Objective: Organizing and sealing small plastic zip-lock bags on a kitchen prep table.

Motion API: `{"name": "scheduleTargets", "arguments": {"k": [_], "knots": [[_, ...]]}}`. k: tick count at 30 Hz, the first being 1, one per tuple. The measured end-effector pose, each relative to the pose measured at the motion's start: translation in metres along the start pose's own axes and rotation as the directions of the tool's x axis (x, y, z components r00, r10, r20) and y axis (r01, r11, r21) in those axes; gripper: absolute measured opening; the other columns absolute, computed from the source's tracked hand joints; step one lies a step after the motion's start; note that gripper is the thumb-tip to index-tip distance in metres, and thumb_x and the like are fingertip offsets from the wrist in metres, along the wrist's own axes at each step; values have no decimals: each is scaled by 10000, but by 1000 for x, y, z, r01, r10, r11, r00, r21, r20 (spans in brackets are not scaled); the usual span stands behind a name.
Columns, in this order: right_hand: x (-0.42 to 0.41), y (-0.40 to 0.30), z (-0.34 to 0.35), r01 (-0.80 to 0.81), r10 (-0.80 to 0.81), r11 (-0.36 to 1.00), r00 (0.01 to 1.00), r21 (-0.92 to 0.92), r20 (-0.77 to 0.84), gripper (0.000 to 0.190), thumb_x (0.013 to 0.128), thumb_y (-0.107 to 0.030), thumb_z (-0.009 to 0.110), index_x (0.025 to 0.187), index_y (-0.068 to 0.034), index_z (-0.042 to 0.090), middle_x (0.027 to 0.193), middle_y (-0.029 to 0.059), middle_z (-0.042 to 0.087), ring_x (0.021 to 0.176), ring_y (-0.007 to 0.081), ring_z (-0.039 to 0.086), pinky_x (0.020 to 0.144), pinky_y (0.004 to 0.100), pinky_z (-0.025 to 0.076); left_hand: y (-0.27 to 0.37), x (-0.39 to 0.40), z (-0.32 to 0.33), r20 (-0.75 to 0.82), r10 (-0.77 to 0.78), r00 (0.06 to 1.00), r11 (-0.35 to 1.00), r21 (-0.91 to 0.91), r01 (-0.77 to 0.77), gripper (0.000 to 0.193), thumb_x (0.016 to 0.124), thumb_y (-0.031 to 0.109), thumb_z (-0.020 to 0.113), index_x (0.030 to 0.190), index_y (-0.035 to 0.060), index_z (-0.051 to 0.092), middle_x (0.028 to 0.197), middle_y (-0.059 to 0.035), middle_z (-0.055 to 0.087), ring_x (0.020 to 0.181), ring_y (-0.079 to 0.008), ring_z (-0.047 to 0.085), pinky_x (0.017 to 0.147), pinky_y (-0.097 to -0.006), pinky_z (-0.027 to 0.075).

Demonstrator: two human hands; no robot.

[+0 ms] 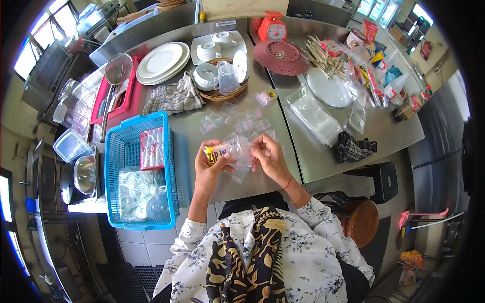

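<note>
My left hand (pixel 212 161) grips a clear plastic packet (pixel 235 149) with a yellow printed label (pixel 216 154) at its left end. At the packet's right side, the fingertips of my right hand (pixel 269 154) pinch thin clear plastic; whether it is the packet's edge or a bag from it cannot be made out. Small clear zip-lock bags (pixel 252 125) with pink-lined tops lie scattered and overlapping on the steel table (pixel 189 147), beyond and beneath my hands. Beyond them sits a small pink and yellow packet (pixel 266 97).
On the left stands a blue plastic basket (pixel 170 151) holding packaged goods. Farther back are white plates (pixel 159 60), a checked cloth (pixel 174 94) and a wicker tray (pixel 216 97) with crockery. Larger plastic bags (pixel 316 115) and a dark checked cloth (pixel 354 147) lie right; a red scale (pixel 272 28) stands behind.
</note>
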State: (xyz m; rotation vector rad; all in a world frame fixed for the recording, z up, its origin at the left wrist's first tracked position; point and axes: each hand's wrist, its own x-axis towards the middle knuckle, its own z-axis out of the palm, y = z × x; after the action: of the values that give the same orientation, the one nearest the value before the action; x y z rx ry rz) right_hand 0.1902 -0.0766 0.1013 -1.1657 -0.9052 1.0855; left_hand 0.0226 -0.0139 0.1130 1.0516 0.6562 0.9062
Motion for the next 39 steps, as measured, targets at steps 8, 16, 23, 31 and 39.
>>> {"name": "scheduleTargets", "arguments": {"k": [8,16,23,31,39], "knots": [[-3,-8,4,-8,6,999,999,38,36,184,861,-87,549,1000,22,497,737,59,565,537,81,545,407,219,455,-1,0,3,21,-10,1000,1000,16,9,332,813,58,620,1088,21,438,887,-86,592,711,-180,636,541,-273,543],[-1,-8,3,24,-25,999,999,-31,-27,111,859,-67,560,912,29,541,661,42,572,464,75,532,373,212,417,-1,-1,6,11,-29,1000,1000,-4,29,325,803,36,629,1068,17,442,890,-81,576,718,-177,632,547,-271,548],[-1,-9,4,50,-57,995,995,-80,-82,107,854,-79,575,882,22,558,631,32,564,453,77,536,357,217,408,-2,1,6,-12,3,1000,999,55,-3,298,810,49,620,1055,20,453,871,-77,588,704,-172,632,549,-269,543],[2,-17,-1,-25,25,1000,1000,-4,-5,132,837,-90,593,879,34,576,646,57,583,458,87,550,355,220,432,-1,3,4,-32,18,999,997,72,-16,284,810,51,620,1040,9,460,867,-81,592,701,-162,627,557,-267,542],[7,-28,0,-132,128,990,989,57,68,153,831,-106,606,872,40,591,670,76,603,461,86,550,369,213,441,2,4,4,-20,18,1000,999,33,-18,307,795,18,633,1040,9,449,860,-84,585,715,-162,630,557,-264,546]]}}
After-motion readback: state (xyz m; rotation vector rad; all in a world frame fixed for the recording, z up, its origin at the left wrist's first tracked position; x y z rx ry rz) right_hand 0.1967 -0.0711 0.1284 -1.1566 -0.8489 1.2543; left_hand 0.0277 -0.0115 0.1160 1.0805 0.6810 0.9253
